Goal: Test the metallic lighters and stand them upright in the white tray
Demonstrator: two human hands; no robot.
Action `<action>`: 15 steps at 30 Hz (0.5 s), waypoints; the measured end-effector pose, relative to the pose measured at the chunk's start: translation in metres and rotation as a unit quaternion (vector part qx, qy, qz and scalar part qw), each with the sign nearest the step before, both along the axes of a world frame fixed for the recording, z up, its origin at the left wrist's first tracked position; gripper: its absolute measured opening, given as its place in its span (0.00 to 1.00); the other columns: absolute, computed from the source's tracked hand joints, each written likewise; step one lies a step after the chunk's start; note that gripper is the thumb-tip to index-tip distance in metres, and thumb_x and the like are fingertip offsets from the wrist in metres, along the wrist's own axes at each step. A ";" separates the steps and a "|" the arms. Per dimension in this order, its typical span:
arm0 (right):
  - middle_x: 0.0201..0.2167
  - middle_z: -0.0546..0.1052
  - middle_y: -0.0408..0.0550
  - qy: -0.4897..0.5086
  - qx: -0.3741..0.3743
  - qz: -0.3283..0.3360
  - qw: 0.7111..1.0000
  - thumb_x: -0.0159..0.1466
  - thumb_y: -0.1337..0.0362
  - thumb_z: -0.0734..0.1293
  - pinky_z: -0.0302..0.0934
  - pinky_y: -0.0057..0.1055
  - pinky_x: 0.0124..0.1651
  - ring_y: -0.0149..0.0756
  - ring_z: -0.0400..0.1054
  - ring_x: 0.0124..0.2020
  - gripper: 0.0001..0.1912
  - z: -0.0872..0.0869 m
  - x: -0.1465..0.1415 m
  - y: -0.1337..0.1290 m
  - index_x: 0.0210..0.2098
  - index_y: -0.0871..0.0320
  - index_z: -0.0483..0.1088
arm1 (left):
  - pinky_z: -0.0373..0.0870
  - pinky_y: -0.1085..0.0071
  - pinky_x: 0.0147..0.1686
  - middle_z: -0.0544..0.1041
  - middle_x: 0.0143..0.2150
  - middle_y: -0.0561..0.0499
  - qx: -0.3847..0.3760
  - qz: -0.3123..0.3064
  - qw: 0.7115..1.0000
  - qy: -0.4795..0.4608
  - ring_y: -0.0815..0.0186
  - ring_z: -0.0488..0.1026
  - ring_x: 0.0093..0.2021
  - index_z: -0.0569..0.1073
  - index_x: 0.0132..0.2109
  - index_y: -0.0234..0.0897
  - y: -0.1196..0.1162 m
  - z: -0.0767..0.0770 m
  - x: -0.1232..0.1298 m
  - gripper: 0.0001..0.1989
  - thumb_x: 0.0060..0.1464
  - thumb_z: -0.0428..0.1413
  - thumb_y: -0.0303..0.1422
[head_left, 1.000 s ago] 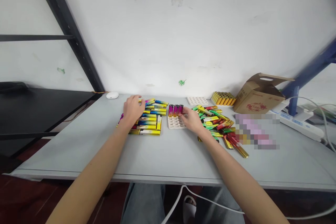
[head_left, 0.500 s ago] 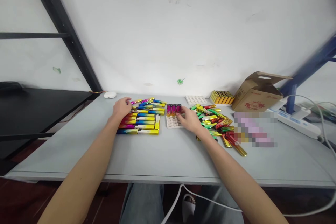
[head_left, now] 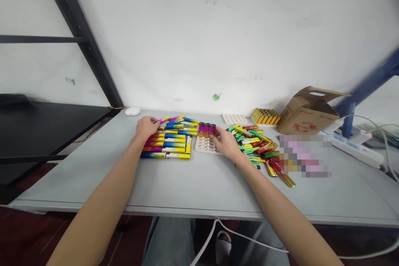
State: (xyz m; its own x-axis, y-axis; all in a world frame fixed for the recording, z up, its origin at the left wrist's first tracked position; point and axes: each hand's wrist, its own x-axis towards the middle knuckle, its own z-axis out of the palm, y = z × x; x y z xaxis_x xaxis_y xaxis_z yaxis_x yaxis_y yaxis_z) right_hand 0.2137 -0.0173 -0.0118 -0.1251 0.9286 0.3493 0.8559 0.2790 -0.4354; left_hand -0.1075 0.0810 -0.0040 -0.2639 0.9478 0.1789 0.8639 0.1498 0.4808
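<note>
My left hand (head_left: pixel 146 128) is at the far left of a group of shiny gradient-coloured lighters (head_left: pixel 174 144), laid flat in rows. Its fingertips are closed on the end of a purple-and-yellow lighter (head_left: pixel 164 119). A white tray with round holes (head_left: pixel 206 145) lies in the middle of the table. Three purple-and-orange lighters (head_left: pixel 206 130) stand upright along its back row. My right hand (head_left: pixel 227 143) is at the tray's right side, thumb and finger closed around the rightmost standing lighter (head_left: pixel 213 129). The palm hides part of the tray.
A loose heap of green, red and gold lighters (head_left: pixel 255 145) lies right of the tray. Behind it are a second white tray (head_left: pixel 235 119), a filled tray of yellow lighters (head_left: pixel 265 117) and an open cardboard box (head_left: pixel 307 118). A power strip (head_left: pixel 358 149) sits far right.
The purple-and-yellow lighter at my left fingertips has shifted and tilted slightly. The white tray has turned a little under my right hand. The camera view has moved slightly.
</note>
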 end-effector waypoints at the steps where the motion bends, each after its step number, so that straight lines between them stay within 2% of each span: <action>1: 0.34 0.79 0.48 0.000 -0.001 0.000 1.000 0.65 0.62 0.61 0.60 0.32 0.37 0.41 0.72 0.36 0.04 0.000 -0.001 0.000 0.36 0.54 0.66 | 0.70 0.59 0.47 0.80 0.46 0.42 0.007 0.001 1.000 -0.005 0.49 0.74 0.49 0.79 0.41 0.38 -0.001 0.001 0.001 0.12 0.50 0.58 0.37; 6: 0.36 0.79 0.49 0.016 -0.012 0.007 1.000 0.65 0.60 0.61 0.62 0.33 0.40 0.41 0.72 0.38 0.07 0.000 -0.001 -0.001 0.39 0.56 0.68 | 0.68 0.60 0.51 0.80 0.45 0.45 0.080 -0.008 0.996 -0.029 0.53 0.73 0.50 0.78 0.41 0.38 -0.010 0.005 0.008 0.09 0.53 0.57 0.33; 9: 0.47 0.76 0.54 0.057 0.009 0.017 0.998 0.65 0.57 0.62 0.63 0.38 0.46 0.44 0.70 0.45 0.18 0.002 0.001 -0.002 0.51 0.58 0.66 | 0.67 0.61 0.52 0.79 0.44 0.46 0.188 -0.020 0.981 -0.048 0.56 0.74 0.49 0.75 0.47 0.38 -0.018 0.012 0.017 0.13 0.56 0.55 0.35; 12: 0.57 0.67 0.59 0.126 0.082 0.012 0.989 0.65 0.54 0.61 0.62 0.43 0.52 0.46 0.67 0.52 0.27 0.006 0.002 -0.004 0.61 0.59 0.57 | 0.65 0.61 0.54 0.77 0.41 0.47 0.296 -0.060 0.952 -0.050 0.59 0.74 0.47 0.71 0.52 0.37 -0.031 0.024 0.033 0.15 0.58 0.53 0.35; 15: 0.58 0.66 0.59 0.171 0.190 0.013 0.967 0.66 0.57 0.60 0.60 0.44 0.55 0.46 0.64 0.54 0.24 0.014 0.001 -0.009 0.59 0.58 0.59 | 0.65 0.62 0.53 0.76 0.42 0.47 0.377 -0.123 0.917 -0.042 0.60 0.73 0.46 0.70 0.52 0.37 -0.048 0.034 0.056 0.15 0.60 0.52 0.35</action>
